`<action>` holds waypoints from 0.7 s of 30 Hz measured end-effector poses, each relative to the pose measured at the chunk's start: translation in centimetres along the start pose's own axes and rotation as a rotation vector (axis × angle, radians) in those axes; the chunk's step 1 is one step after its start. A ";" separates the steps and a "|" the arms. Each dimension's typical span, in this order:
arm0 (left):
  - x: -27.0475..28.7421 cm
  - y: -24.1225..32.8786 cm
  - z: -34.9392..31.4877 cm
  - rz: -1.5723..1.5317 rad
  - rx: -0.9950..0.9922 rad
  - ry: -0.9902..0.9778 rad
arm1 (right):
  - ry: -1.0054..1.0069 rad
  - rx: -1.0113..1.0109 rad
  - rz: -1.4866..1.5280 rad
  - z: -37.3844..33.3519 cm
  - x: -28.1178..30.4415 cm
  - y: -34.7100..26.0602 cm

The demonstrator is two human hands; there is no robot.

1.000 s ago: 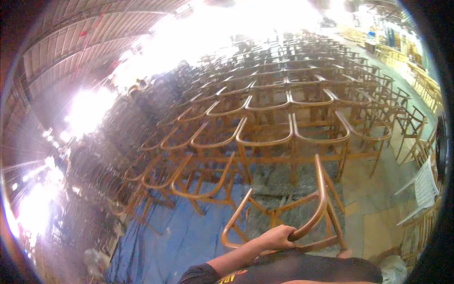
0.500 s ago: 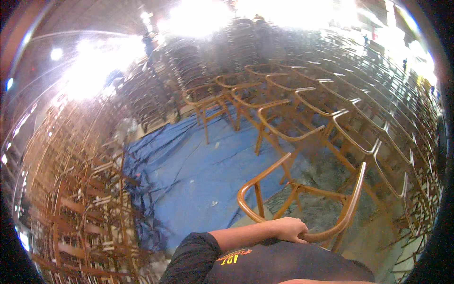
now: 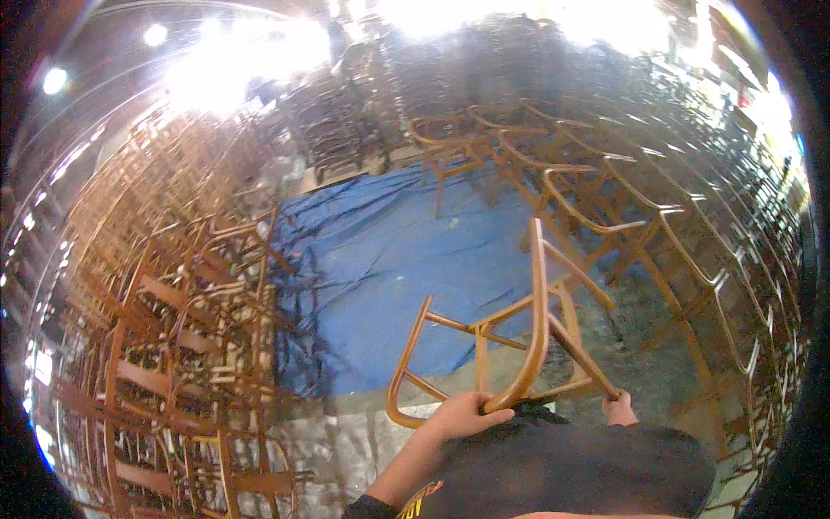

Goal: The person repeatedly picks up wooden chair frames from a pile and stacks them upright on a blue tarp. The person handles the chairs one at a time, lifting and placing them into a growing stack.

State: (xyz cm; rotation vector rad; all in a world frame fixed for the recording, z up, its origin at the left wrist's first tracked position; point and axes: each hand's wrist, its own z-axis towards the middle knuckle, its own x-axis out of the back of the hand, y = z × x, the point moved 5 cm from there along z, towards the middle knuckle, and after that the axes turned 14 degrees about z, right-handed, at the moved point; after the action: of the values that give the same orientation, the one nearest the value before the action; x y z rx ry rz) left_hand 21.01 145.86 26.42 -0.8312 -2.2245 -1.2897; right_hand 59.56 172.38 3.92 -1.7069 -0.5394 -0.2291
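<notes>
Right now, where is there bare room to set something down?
The blue sheet has open room between stacked frames at left and standing frames at right, both crowded; the held chair frame overlaps its near-right corner in view.

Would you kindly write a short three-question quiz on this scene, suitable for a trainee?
1. True or false: the right grip is not touching the wooden chair frame.
2. What colour is the wide sheet beyond the frame?
a) red
b) blue
c) yellow
3. Fill the gap: the left grip is closed on the frame's curved ____.

Key:
1. False; it holds the near end of a straight bar of the frame.
2. b
3. rail
</notes>
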 end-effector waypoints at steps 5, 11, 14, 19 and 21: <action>-3.2 -8.5 -7.8 -0.478 0.177 0.331 | -0.178 -0.344 0.724 5.7 -14.3 -3.7; -5.7 -14.1 -16.5 -0.917 0.587 0.733 | -0.227 -0.773 1.309 8.9 -34.9 -11.1; -9.4 -14.5 -19.0 -1.027 0.745 0.859 | -0.497 -0.745 1.198 7.8 -43.5 -18.2; -12.8 -16.5 -16.7 -1.328 0.684 1.195 | -0.749 -0.786 1.330 8.1 -51.1 -27.5; -14.1 -16.8 -15.9 -1.523 0.771 1.509 | -0.945 -0.921 1.358 6.3 -52.9 -30.4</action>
State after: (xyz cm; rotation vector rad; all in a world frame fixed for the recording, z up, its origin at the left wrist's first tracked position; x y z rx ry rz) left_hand 20.84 121.39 14.63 1.8076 -1.3522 -0.6647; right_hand -1.69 170.31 5.90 -2.6332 0.2559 1.5715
